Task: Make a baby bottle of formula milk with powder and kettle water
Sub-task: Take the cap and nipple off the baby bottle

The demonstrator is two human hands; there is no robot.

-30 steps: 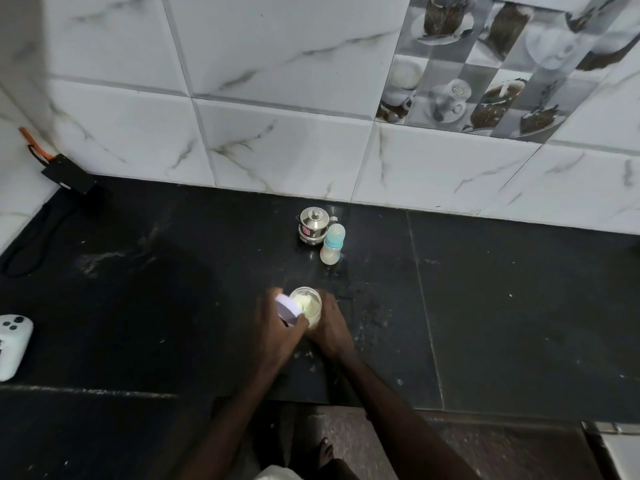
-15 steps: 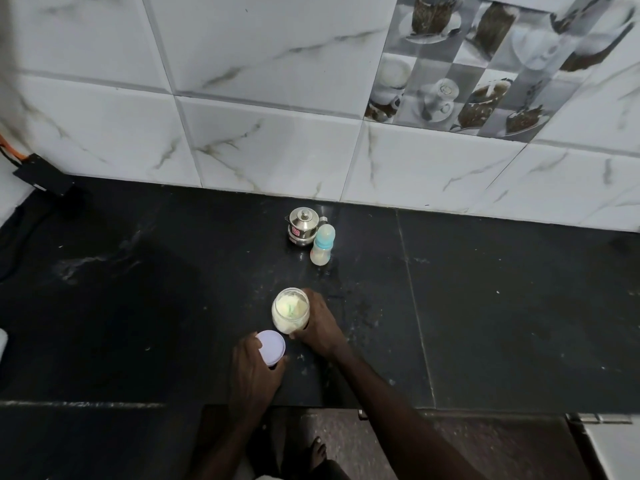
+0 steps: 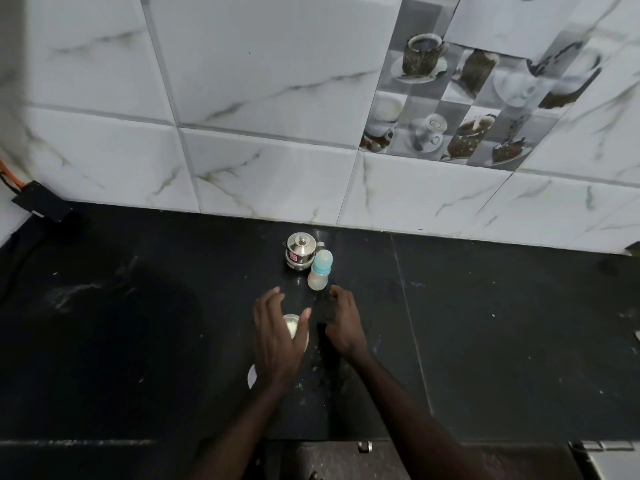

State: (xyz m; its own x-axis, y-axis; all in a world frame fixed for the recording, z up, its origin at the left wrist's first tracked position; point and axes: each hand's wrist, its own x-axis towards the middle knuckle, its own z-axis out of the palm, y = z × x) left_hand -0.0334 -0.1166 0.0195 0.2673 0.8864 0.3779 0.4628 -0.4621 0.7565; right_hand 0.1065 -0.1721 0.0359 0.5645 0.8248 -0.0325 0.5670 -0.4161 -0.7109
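An open jar of pale formula powder (image 3: 291, 326) stands on the black counter (image 3: 138, 341), mostly covered by my left hand (image 3: 277, 336), which hovers over it with fingers spread and holds nothing. Its white lid (image 3: 252, 376) lies flat on the counter just left of my left wrist. My right hand (image 3: 341, 322) is off the jar, fingers apart, close below a baby bottle (image 3: 319, 270) with a blue cap. A small steel kettle (image 3: 300, 251) stands right behind the bottle, near the wall.
A white marble-look tiled wall (image 3: 263, 140) rises behind the counter. A black adapter with an orange cable (image 3: 40, 204) sits at the far left corner. The counter's front edge (image 3: 104, 441) runs along the bottom, with floor below.
My left hand set the lid down on the counter and moved up over the jar. My right hand let go of the jar and moved toward the bottle.
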